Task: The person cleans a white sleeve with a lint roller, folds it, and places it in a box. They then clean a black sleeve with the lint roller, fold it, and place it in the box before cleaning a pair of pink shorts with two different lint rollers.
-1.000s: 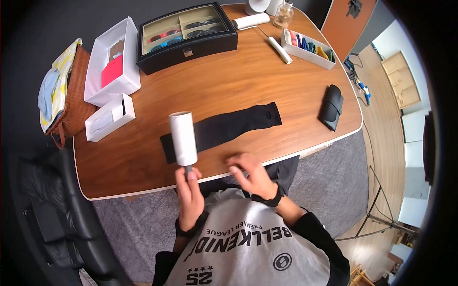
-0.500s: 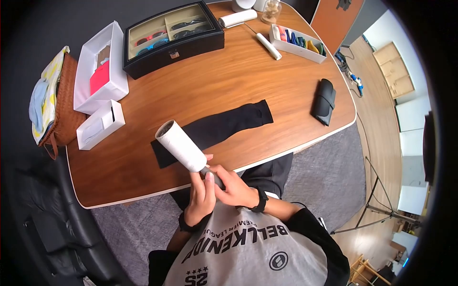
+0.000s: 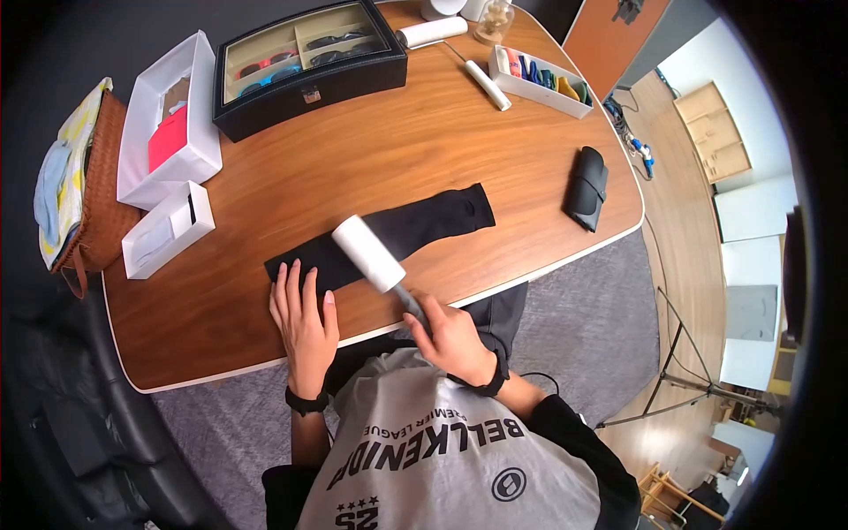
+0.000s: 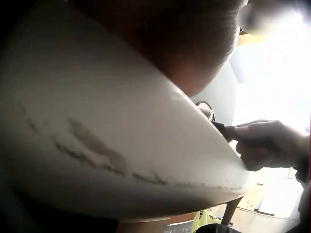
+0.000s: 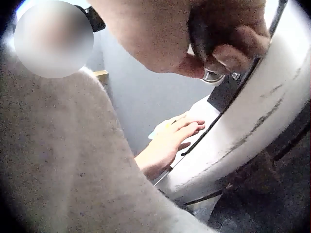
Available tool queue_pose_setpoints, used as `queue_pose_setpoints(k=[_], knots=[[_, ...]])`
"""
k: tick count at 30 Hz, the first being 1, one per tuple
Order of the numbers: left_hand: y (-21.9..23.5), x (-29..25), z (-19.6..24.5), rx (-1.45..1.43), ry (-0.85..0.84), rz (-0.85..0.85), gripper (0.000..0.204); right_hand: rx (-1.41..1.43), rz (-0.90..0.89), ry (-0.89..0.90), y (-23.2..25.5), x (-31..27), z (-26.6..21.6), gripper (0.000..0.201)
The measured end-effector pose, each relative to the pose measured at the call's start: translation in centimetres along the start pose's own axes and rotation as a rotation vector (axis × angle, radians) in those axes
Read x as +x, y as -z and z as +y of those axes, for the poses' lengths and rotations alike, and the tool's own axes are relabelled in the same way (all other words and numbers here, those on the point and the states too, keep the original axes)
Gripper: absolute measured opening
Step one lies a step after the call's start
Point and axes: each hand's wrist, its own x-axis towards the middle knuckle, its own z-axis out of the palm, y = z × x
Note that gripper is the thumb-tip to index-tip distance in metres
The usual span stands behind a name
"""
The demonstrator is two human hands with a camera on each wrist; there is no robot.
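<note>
A long black fabric sleeve (image 3: 428, 217) lies flat across the front of the wooden table. My left hand (image 3: 305, 322) rests on its left end with fingers straight and spread; this hand also shows in the right wrist view (image 5: 170, 145). My right hand (image 3: 455, 340) grips a lint roller (image 3: 369, 253) by its grey handle (image 3: 411, 302). The roller's white cylinder overlaps the middle of the sleeve in the head view, tilted up to the left. In the left wrist view the gripping right hand (image 4: 267, 141) appears past the table's underside.
At the back stands a black glasses case (image 3: 311, 110) with a clear lid. White boxes (image 3: 212, 150) and a woven basket (image 3: 102, 190) are at left. Toward the right are a box of rolled cloths (image 3: 543, 95), a second small roller (image 3: 488, 86) and a black pouch (image 3: 586, 190).
The lint roller passed from my left hand to my right, both hands holding it half a second ago. My left hand then moved onto the sleeve's left end.
</note>
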Motion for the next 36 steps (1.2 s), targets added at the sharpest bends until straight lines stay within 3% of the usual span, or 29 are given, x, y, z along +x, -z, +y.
queue_pose_setpoints(k=[3, 7, 10, 16, 20, 24, 27, 29, 33, 36], knots=[[-0.5, 0.1, 0.0, 0.046, 0.018, -0.021, 0.044, -0.03, 0.085, 0.155, -0.1, 0.8, -1.3, 0.044], [-0.6, 0.1, -0.1, 0.049, 0.03, -0.004, 0.044, -0.212, 0.076, 0.176, 0.1, 0.4, -0.2, 0.052], [-0.4, 0.0, -0.2, 0.05, 0.034, -0.007, 0.044, -0.285, 0.119, 0.057, 1.9, 0.3, 1.3, 0.054], [-0.6, -0.2, -0.3, 0.044, 0.028, 0.006, 0.044, -0.432, 0.4, -0.175, 7.1, 0.6, 7.4, 0.054], [-0.6, -0.2, -0.1, 0.043, 0.035, 0.016, 0.043, -0.404, 0.512, -0.231, 8.3, 0.7, 9.3, 0.05], [-0.1, -0.2, 0.3, 0.077, 0.022, 0.041, 0.044, -0.252, 0.489, -0.2, 6.4, -0.6, 7.6, 0.047], [0.1, -0.3, 0.4, 0.114, -0.041, -0.003, 0.045, -0.159, 0.472, -0.018, 3.5, -1.3, 5.5, 0.05], [-0.3, -0.4, -0.1, 0.007, -0.044, -0.033, 0.045, -0.127, 0.378, 0.058, 2.1, -1.7, 4.1, 0.048], [-0.3, -0.2, 0.1, 0.034, -0.025, -0.035, 0.043, -0.17, 0.154, 0.024, 2.8, -1.8, 2.0, 0.045], [-0.4, -0.2, 0.0, 0.028, -0.033, -0.028, 0.042, -0.19, 0.259, 0.021, 4.3, -2.1, 3.7, 0.042]])
